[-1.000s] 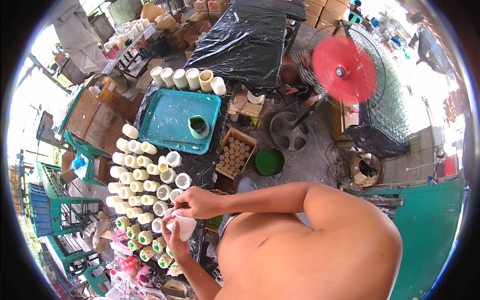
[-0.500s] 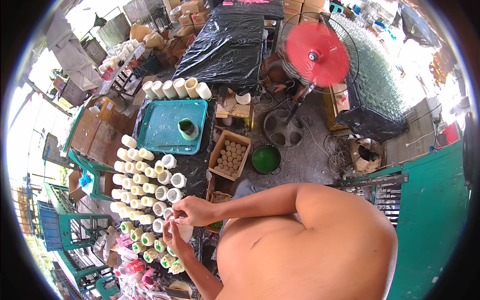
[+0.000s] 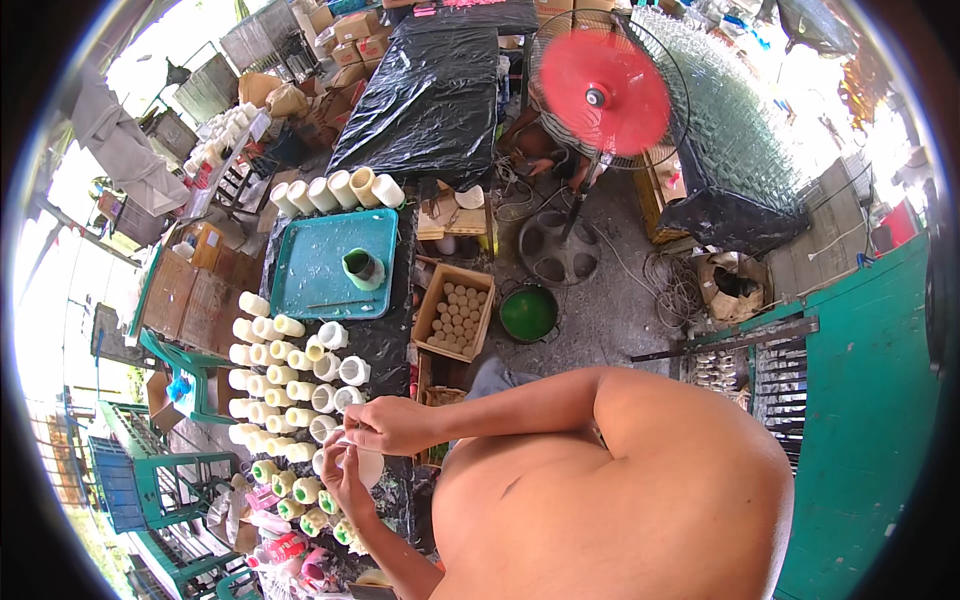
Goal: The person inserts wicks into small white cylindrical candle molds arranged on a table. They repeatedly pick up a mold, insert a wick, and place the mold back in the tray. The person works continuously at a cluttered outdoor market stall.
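Observation:
In front of my body, at the near edge of the black-covered table (image 3: pixel 398 400), both hands come together. My left hand (image 3: pixel 346 482) has its fingers curled against a white cup-shaped piece (image 3: pixel 370 468), which the hand partly hides. My right hand (image 3: pixel 392 424) is closed in a pinch beside the left fingertips, over the top of that piece; what it pinches is too small to tell. Rows of cream, cylinder-shaped cups (image 3: pixel 275 377) stand just left of my hands, with white cups (image 3: pixel 352 371) in the nearest rows. Closer to me are cream cups with green inside (image 3: pixel 307 490).
A teal tray (image 3: pixel 290 290) holds a green-and-white cup (image 3: pixel 363 268) and a thin stick. White cups (image 3: pixel 320 195) line its far side. Right of the table stand a box of round pieces (image 3: pixel 440 340), a pot of green liquid (image 3: pixel 528 312) and a red fan (image 3: pixel 605 95). Someone crouches behind the fan.
The view has shifted slightly, so the table and fan sit a little further left. My hands stay together at the white piece, with only small finger movement.

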Demonstrator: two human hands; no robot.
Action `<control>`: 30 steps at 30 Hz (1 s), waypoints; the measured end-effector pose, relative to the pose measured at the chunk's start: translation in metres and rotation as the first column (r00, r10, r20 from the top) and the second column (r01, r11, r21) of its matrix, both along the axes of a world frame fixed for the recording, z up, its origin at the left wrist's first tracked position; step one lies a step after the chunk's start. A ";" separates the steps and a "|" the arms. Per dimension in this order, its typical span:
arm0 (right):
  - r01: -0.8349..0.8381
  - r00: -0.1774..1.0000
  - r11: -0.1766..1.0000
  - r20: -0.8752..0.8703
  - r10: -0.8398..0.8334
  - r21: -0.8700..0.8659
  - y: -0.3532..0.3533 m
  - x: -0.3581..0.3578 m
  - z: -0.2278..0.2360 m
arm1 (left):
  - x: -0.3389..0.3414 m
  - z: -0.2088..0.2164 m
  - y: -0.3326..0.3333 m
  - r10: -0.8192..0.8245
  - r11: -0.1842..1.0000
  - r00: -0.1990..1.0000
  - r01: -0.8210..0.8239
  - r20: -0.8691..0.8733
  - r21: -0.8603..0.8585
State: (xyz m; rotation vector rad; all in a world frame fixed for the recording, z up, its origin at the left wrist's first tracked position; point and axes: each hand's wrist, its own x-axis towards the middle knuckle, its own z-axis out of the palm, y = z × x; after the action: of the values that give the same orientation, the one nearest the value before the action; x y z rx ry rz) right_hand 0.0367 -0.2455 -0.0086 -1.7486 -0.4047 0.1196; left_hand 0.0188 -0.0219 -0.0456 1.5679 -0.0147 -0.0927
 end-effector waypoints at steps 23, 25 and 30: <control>-0.180 0.984 0.982 -0.010 0.179 -0.057 -0.009 -0.001 -0.006 | -0.012 0.018 -0.020 -0.158 0.978 0.984 0.145 0.080 0.147; -0.187 0.982 0.981 -0.011 0.188 0.040 -0.006 0.001 -0.013 | -0.015 0.017 -0.021 -0.139 0.990 0.990 0.139 0.034 -0.007; -0.138 0.985 0.978 -0.081 0.152 0.153 -0.001 -0.003 -0.010 | -0.018 0.026 -0.028 -0.108 0.993 0.991 0.103 0.083 0.062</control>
State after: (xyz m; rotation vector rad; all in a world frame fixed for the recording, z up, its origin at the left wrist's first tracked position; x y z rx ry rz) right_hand 0.0336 -0.2466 -0.0183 -1.5614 -0.4622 0.2677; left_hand 0.0008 -0.0495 -0.0192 1.6278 -0.1647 -0.1094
